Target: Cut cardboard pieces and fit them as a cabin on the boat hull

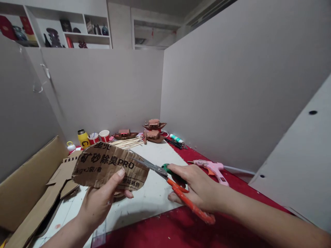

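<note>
My left hand [108, 191] grips a rounded piece of brown cardboard [103, 168] printed with black lettering, thumb on its face and fingers behind. In my right hand [193, 184] is a pair of scissors [165, 174] with one green and one red-orange handle. The blades point left and reach the upper right part of the cardboard; I cannot tell exactly how far apart they are. Behind the lower edge of the cardboard a small brown object [118, 195] shows in part, mostly hidden.
Small brown model boats [154, 135] and thin wooden sticks [126, 143] lie at the back of the white board [155, 193]. Paper cups [104, 135] and a yellow bottle [83, 139] stand back left. A pink glue gun [213, 168] lies right; cardboard sheets [38, 206] lie left. Grey partitions [111, 89] enclose the table.
</note>
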Motion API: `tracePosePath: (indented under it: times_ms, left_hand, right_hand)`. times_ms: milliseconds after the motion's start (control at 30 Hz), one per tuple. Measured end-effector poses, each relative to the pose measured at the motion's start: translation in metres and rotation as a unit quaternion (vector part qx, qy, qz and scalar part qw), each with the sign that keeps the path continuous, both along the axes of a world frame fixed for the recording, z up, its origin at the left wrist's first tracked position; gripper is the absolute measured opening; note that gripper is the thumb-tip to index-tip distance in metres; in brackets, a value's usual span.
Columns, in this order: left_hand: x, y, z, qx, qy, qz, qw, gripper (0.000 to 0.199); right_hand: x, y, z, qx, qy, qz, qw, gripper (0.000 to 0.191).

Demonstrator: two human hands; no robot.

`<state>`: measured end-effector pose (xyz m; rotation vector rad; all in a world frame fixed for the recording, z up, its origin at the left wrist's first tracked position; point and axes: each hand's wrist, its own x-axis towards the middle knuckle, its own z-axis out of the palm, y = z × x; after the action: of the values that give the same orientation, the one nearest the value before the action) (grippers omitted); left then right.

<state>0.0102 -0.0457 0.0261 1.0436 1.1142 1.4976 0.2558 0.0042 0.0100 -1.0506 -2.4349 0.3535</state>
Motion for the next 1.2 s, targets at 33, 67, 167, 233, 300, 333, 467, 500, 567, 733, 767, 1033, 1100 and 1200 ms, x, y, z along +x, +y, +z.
tracePosePath:
  times_ms: [33,67,167,233,300,333,467,500,567,733,767,1033,1100,1200]
  left_hand:
    - [-0.001,0.001,-0.001,-0.004,-0.005,-0.015,1.0,0.025]
    - [-0.002,0.001,-0.002,-0.008,-0.011,-0.031,0.999,0.026]
    - [-0.004,0.002,-0.004,-0.018,-0.02,-0.061,0.998,0.03]
    - [-0.004,0.002,-0.004,-0.02,-0.021,-0.058,0.998,0.03]
    - [-0.003,0.001,-0.004,-0.022,-0.023,-0.059,0.998,0.028]
    - [-0.003,0.001,-0.004,-0.022,-0.024,-0.059,0.998,0.027]
    - [0.0,0.001,-0.007,-0.026,-0.017,-0.057,0.998,0.023]
    - [0.001,0.001,-0.008,-0.027,-0.015,-0.062,0.998,0.022]
    - [0.003,0.003,-0.012,-0.036,-0.014,-0.076,0.996,0.021]
    - [0.006,0.006,-0.027,-0.087,-0.033,-0.12,0.988,0.024]
    - [0.008,0.006,-0.031,-0.102,-0.035,-0.14,0.984,0.025]
    - [0.016,0.005,-0.05,-0.165,-0.05,-0.247,0.953,0.027]
    - [0.015,0.005,-0.051,-0.164,-0.043,-0.267,0.949,0.027]
    - [0.015,0.004,-0.052,-0.164,-0.027,-0.308,0.937,0.028]
  right_hand:
    - [0.001,0.001,-0.003,-0.001,0.01,0.003,1.0,0.039]
    - [0.002,0.001,-0.006,-0.003,0.019,0.009,1.0,0.039]
    - [0.005,0.002,-0.014,-0.012,0.045,0.031,0.998,0.037]
    - [0.006,0.001,-0.018,-0.015,0.059,0.047,0.997,0.035]
    - [0.006,0.001,-0.022,-0.012,0.071,0.058,0.996,0.035]
    - [0.007,0.001,-0.024,-0.007,0.078,0.061,0.995,0.034]
    - [0.011,-0.001,-0.037,0.014,0.098,0.069,0.993,0.033]
    - [0.013,-0.002,-0.041,0.015,0.101,0.07,0.992,0.032]
    - [0.017,-0.005,-0.049,0.016,0.106,0.069,0.992,0.03]
    - [0.026,-0.019,-0.07,0.022,0.128,0.051,0.99,0.028]
    - [0.027,-0.022,-0.074,0.021,0.132,0.047,0.99,0.028]
    - [0.039,-0.033,-0.079,-0.077,0.181,-0.021,0.98,0.031]
    - [0.041,-0.032,-0.068,-0.09,0.144,-0.028,0.985,0.028]
    - [0.038,-0.027,-0.051,-0.106,0.077,-0.029,0.991,0.024]
